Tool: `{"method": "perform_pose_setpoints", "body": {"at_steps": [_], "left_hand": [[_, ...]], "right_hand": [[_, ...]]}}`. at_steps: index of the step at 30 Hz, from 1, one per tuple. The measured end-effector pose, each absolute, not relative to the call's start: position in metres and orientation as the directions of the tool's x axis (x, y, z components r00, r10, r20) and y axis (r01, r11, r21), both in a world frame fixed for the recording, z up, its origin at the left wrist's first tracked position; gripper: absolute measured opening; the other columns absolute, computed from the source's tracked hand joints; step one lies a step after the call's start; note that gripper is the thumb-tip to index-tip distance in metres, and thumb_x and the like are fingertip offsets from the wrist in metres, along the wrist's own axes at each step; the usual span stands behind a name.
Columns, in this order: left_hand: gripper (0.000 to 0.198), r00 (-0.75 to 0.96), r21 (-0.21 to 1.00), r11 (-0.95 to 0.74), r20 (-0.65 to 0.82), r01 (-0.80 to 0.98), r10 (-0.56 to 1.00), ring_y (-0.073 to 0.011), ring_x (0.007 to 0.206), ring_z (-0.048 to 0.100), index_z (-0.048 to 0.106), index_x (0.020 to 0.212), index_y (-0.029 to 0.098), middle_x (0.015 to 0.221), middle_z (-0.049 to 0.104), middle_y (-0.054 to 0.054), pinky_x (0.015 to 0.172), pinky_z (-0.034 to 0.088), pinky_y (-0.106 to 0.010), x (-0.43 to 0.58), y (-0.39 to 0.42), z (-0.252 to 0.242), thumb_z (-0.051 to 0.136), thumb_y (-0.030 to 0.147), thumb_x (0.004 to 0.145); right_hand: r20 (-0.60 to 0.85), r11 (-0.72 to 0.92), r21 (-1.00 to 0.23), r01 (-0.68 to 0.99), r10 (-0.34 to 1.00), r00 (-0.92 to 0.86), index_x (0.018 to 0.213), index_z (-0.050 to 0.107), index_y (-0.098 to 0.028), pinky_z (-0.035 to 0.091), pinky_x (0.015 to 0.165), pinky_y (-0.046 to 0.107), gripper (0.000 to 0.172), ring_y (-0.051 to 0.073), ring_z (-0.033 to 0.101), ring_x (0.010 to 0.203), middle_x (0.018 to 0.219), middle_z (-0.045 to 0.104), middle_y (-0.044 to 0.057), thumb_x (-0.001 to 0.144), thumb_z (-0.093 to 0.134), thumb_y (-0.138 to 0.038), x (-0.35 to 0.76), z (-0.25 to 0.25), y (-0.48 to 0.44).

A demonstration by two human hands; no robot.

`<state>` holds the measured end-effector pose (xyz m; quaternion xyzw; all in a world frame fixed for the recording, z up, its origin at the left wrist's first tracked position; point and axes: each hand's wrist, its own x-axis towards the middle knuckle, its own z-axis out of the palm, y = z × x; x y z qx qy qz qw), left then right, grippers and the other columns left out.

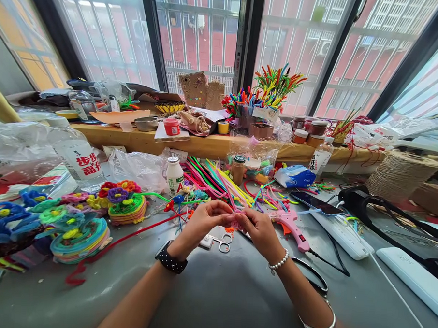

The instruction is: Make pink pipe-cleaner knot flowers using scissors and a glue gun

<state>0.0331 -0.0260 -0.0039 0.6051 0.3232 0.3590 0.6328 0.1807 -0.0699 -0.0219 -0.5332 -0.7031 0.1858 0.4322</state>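
Between the fingertips of both hands is a small coiled piece of pink pipe cleaner (235, 224), partly hidden by the fingers. My left hand (203, 225) pinches it from the left, and my right hand (262, 232) grips it from the right. Just below them on the table lie scissors (224, 242), their blades partly covered by the left hand's side. A pink hot glue gun (292, 227) rests right of my right hand. Behind the hands spreads a bundle of loose colourful pipe cleaners (213, 176). One long red pipe cleaner (117, 244) stretches out to the left.
Pipe-cleaner flowers (50, 214) crowd the left side near a large plastic bottle (74, 153). A white bottle (174, 176) and brown jar (237, 169) stand behind. To the right are a phone (317, 203), power strip (342, 234), cables and a twine spool (400, 176).
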Motion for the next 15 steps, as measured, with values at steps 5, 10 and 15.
{"method": "perform_pose_setpoints", "body": {"at_steps": [5,10,15], "left_hand": [[0.019,0.526,0.998,-0.019,0.045,-0.055,0.849,-0.0104,0.057,0.054,0.058,0.067,0.012,0.061,0.059,0.000,0.057,0.045,-0.022,0.0332,-0.0270,-0.0030,0.066,0.026,0.058],[0.017,0.521,0.999,-0.015,0.036,-0.044,0.853,-0.0099,0.056,0.054,0.058,0.067,0.012,0.060,0.059,0.000,0.056,0.044,-0.021,0.0333,-0.0272,-0.0019,0.066,0.025,0.059],[0.017,0.521,0.999,0.003,0.026,-0.054,0.853,-0.0098,0.056,0.054,0.058,0.067,0.012,0.060,0.059,0.001,0.056,0.044,-0.021,0.0333,-0.0276,-0.0011,0.066,0.024,0.058]], "right_hand": [[0.433,0.385,-0.702,0.599,0.899,-0.069,0.052,0.041,-0.017,0.025,0.045,0.019,0.035,0.008,0.037,0.045,0.048,0.041,-0.004,0.082,0.038,-0.033,0.1805,-0.0226,-0.0699],[0.447,0.398,-0.682,0.613,0.891,-0.080,0.054,0.043,-0.017,0.025,0.045,0.019,0.033,0.008,0.037,0.045,0.048,0.041,-0.005,0.083,0.038,-0.033,0.1817,-0.0232,-0.0700],[0.449,0.386,-0.679,0.624,0.892,-0.063,0.053,0.043,-0.017,0.025,0.046,0.019,0.035,0.008,0.037,0.045,0.047,0.041,-0.005,0.083,0.038,-0.034,0.1798,-0.0239,-0.0695]]}}
